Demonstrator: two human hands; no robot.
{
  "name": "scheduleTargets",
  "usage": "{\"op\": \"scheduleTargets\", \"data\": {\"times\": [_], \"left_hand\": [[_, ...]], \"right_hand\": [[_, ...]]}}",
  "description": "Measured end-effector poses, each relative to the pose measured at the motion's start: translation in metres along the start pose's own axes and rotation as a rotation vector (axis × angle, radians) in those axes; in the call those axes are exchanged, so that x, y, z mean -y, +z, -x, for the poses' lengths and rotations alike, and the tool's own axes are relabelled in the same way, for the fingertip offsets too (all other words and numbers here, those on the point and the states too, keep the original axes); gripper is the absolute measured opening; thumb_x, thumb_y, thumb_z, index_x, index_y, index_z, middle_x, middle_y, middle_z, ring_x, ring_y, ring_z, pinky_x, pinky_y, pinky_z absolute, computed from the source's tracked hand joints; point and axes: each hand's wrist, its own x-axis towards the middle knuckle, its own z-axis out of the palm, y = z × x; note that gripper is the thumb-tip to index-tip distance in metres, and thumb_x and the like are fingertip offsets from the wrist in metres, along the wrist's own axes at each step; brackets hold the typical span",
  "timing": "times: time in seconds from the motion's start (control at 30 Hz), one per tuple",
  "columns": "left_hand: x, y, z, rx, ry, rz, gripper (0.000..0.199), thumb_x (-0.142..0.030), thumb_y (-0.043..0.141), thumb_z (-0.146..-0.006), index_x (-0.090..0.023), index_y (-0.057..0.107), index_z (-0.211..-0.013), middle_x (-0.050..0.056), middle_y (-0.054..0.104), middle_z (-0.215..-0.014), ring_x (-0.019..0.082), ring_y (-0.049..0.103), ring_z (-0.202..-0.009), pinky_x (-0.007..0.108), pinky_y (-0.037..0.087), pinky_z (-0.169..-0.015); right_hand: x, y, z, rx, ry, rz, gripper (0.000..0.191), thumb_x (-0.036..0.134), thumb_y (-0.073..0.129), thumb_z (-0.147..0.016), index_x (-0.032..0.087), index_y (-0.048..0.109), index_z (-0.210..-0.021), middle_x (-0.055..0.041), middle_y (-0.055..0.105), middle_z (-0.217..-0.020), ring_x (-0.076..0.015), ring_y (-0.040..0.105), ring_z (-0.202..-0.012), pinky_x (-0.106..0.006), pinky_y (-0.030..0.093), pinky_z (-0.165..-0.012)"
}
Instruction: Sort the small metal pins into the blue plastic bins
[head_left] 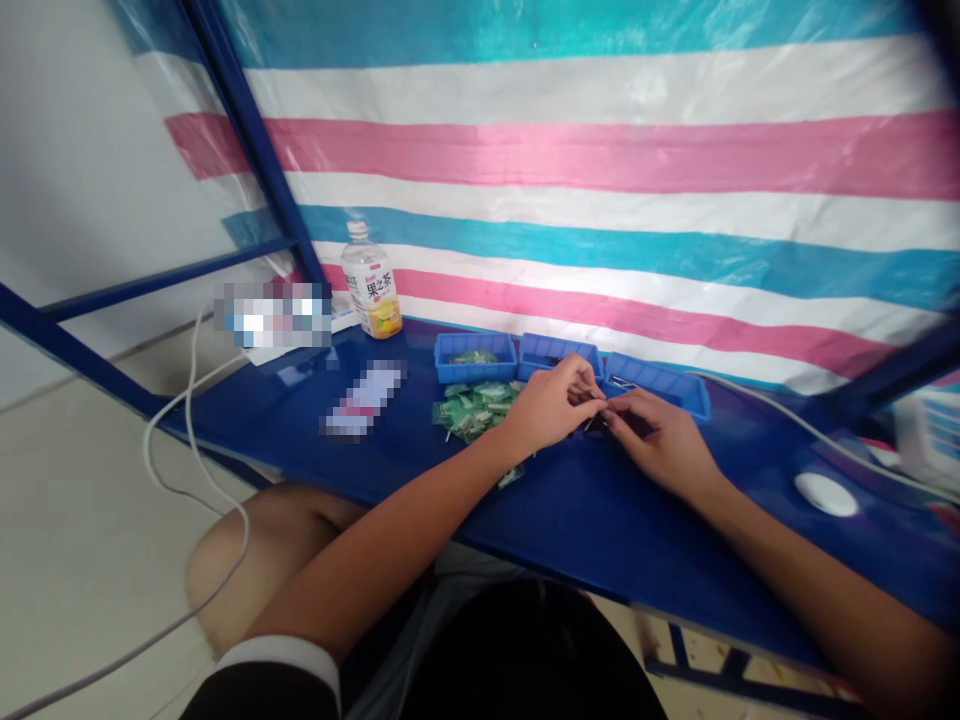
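My left hand [559, 400] and my right hand [656, 435] meet with fingertips pinched together in front of the blue bins. Between them is something small and thin; a pale stick-like end shows below the fingers, but its kind is too small to make out. Left of my left hand lies a pile of small green-and-clear plastic packets [476, 410]. Behind the hands stand a left blue bin [475, 372] with green packets in it, a middle blue bin [536, 368] partly hidden by my left hand, and a right blue bin [694, 400] holding thin metallic pieces.
On the blue table [420, 470] a drink bottle [375, 290] stands at the back left, near a blurred-out flat item [365, 398]. A white computer mouse [826, 494] lies at the right. White cables [191, 400] hang at the left; a striped sheet [562, 230] closes off the back.
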Motion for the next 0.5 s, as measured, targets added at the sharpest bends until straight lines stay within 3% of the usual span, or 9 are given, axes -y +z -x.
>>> {"op": "scheduleTargets", "data": {"times": [0.13, 0.23, 0.33, 0.43, 0.5], "left_hand": [[0.001, 0.000, 0.000, -0.008, -0.015, 0.014, 0.031, -0.019, 0.078, -0.092, -0.021, 0.056, -0.113, 0.008, 0.080, -0.114, 0.020, 0.080, -0.097, 0.032, 0.062, -0.086], [-0.001, 0.000, 0.000, -0.049, 0.001, -0.056, 0.040, -0.024, 0.078, -0.093, -0.022, 0.056, -0.127, 0.009, 0.078, -0.120, 0.018, 0.078, -0.091, 0.032, 0.062, -0.083], [-0.003, -0.002, 0.000, -0.062, 0.013, -0.122, 0.040, -0.026, 0.074, -0.097, -0.022, 0.057, -0.132, 0.009, 0.079, -0.115, 0.018, 0.076, -0.091, 0.033, 0.062, -0.085], [-0.006, -0.003, -0.001, -0.063, 0.000, -0.146, 0.037, -0.026, 0.070, -0.099, -0.021, 0.058, -0.134, 0.009, 0.079, -0.115, 0.019, 0.075, -0.092, 0.033, 0.061, -0.085], [-0.007, -0.003, 0.000, -0.066, -0.006, -0.152, 0.035, -0.026, 0.068, -0.100, -0.021, 0.058, -0.134, 0.009, 0.079, -0.115, 0.019, 0.075, -0.092, 0.033, 0.061, -0.084]], "right_hand": [[0.001, 0.000, 0.000, 0.011, 0.089, -0.071, 0.027, 0.047, 0.062, -0.103, 0.025, 0.078, -0.104, -0.0073, 0.077, -0.100, -0.0244, 0.071, -0.085, -0.038, 0.055, -0.075], [-0.001, -0.002, -0.003, -0.056, 0.293, -0.288, 0.036, 0.058, 0.067, -0.099, 0.023, 0.077, -0.102, -0.0055, 0.076, -0.087, -0.0197, 0.066, -0.069, -0.032, 0.052, -0.061], [-0.007, -0.004, -0.006, -0.135, 0.477, -0.508, 0.045, 0.065, 0.073, -0.092, 0.020, 0.075, -0.093, -0.0022, 0.066, -0.066, -0.0142, 0.052, -0.049, -0.027, 0.039, -0.044], [-0.012, -0.008, -0.008, -0.129, 0.500, -0.560, 0.050, 0.068, 0.072, -0.093, 0.019, 0.072, -0.084, -0.0040, 0.066, -0.064, -0.0132, 0.050, -0.044, -0.027, 0.035, -0.039], [-0.011, -0.011, -0.006, -0.081, 0.420, -0.399, 0.050, 0.067, 0.067, -0.096, 0.020, 0.073, -0.083, -0.0047, 0.068, -0.064, -0.0154, 0.054, -0.046, -0.028, 0.040, -0.042]]}}
